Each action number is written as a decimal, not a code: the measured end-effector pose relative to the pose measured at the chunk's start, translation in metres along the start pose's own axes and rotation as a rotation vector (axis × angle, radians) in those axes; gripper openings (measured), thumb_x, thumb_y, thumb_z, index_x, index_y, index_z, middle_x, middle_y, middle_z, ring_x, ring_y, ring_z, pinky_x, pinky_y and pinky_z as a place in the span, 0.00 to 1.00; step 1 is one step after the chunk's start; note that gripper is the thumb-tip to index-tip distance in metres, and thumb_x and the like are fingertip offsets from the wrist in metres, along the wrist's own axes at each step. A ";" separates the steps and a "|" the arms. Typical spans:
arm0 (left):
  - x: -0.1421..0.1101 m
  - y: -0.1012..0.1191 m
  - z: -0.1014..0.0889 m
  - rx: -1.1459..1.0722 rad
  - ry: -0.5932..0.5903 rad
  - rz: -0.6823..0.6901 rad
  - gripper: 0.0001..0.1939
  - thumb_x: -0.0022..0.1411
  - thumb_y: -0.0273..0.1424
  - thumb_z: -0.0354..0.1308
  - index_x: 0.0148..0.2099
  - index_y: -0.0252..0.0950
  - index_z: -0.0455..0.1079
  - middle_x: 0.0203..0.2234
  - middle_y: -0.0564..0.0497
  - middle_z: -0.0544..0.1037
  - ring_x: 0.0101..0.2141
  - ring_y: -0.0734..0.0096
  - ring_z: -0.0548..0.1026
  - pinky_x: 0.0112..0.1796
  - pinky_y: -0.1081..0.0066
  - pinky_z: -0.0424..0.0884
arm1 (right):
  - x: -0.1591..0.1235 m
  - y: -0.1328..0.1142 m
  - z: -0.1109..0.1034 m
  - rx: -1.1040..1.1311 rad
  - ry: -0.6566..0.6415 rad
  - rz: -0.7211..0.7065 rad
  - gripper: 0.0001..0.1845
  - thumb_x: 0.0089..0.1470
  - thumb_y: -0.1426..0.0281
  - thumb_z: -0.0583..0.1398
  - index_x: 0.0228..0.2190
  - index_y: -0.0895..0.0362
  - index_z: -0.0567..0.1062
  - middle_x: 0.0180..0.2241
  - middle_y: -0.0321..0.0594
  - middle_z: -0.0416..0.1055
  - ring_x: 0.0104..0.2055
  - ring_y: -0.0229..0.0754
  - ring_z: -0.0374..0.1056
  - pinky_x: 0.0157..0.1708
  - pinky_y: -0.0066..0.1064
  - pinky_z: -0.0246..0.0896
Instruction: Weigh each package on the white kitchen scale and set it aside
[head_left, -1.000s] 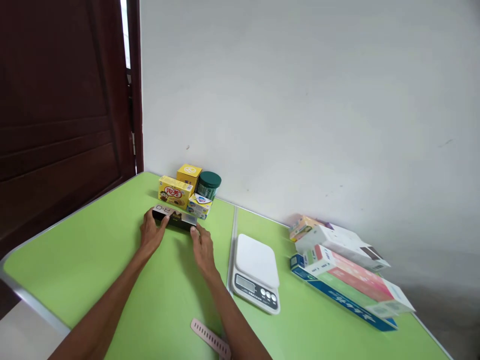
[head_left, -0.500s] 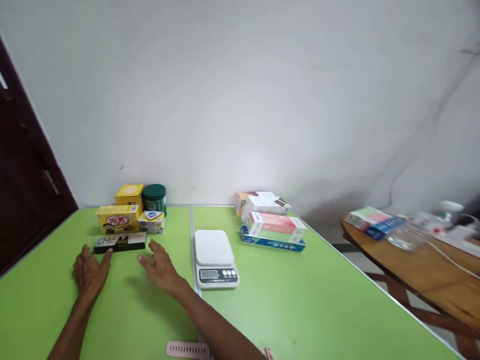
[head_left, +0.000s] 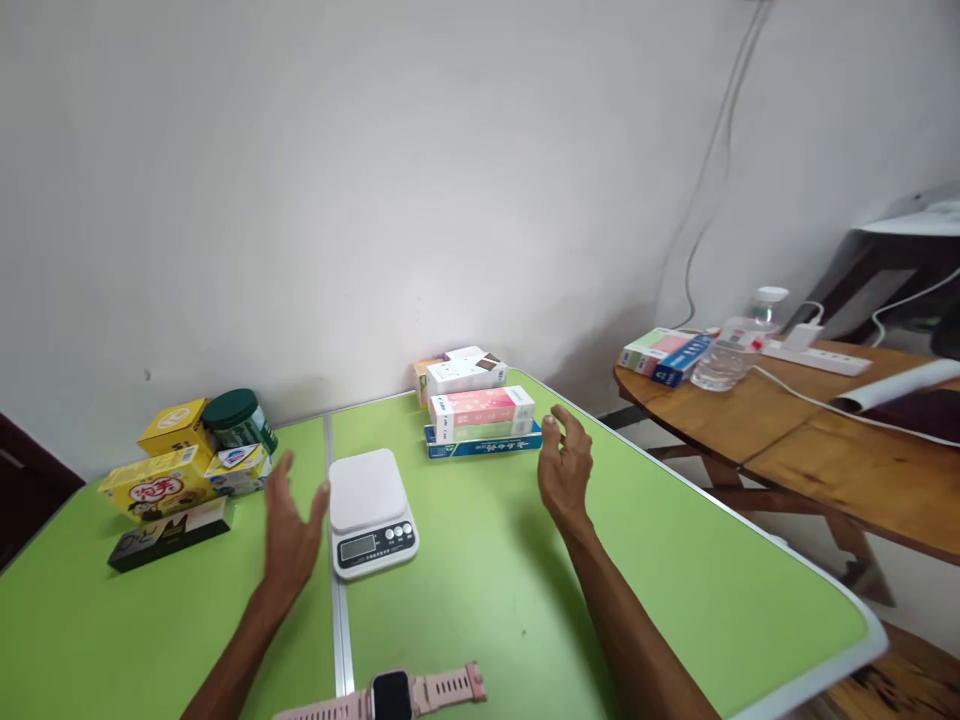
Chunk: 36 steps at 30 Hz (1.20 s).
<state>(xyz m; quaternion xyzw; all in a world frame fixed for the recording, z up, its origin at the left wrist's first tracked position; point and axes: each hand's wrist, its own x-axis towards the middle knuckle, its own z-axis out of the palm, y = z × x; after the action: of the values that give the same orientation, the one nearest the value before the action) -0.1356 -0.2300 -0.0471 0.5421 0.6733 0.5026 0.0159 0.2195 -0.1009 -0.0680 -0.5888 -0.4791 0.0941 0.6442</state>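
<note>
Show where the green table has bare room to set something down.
Bare: in front of the black box; between the scale and the table's right edge, partly under the right hand. Crowded: around the green tub and the pink box.

Both your hands have let go of the black box (head_left: pixel 171 533), left of the scale (head_left: pixel 369 505), since a second ago. Your left hand (head_left: pixel 292 535) has moved to just left of the scale, and your right hand (head_left: pixel 564 468) has crossed over to its right, both with fingers (head_left: pixel 279 485) parted. Your view has swung right, bringing in the bottle (head_left: pixel 731 352), well right of the scale. The watch face (head_left: pixel 392 695), nearer you than the scale, has come out from under your right forearm.
</note>
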 end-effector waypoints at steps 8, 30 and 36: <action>0.016 0.099 0.156 -0.159 -0.445 -0.037 0.43 0.69 0.51 0.54 0.76 0.33 0.48 0.74 0.31 0.54 0.75 0.39 0.48 0.71 0.42 0.48 | 0.034 0.039 0.037 0.066 -0.097 0.030 0.43 0.65 0.41 0.45 0.57 0.61 0.75 0.60 0.59 0.72 0.66 0.59 0.60 0.67 0.60 0.49; -0.027 0.025 0.017 -0.079 -0.200 -0.164 0.38 0.71 0.55 0.49 0.74 0.41 0.55 0.72 0.39 0.60 0.72 0.50 0.56 0.71 0.48 0.50 | -0.110 -0.071 0.048 0.289 -0.495 -0.061 0.32 0.70 0.49 0.50 0.63 0.54 0.72 0.63 0.50 0.72 0.66 0.54 0.65 0.68 0.54 0.56; -0.051 -0.024 0.002 -0.081 -0.200 -0.294 0.40 0.69 0.56 0.50 0.73 0.39 0.56 0.71 0.38 0.63 0.72 0.47 0.57 0.71 0.44 0.50 | -0.144 -0.064 0.061 0.296 -0.668 -0.013 0.33 0.69 0.48 0.51 0.60 0.57 0.75 0.61 0.52 0.74 0.65 0.55 0.66 0.68 0.55 0.56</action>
<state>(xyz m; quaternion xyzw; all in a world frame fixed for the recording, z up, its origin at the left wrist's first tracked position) -0.1308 -0.2643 -0.0914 0.4838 0.7198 0.4650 0.1779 0.0711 -0.1774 -0.0958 -0.4231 -0.6478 0.3454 0.5310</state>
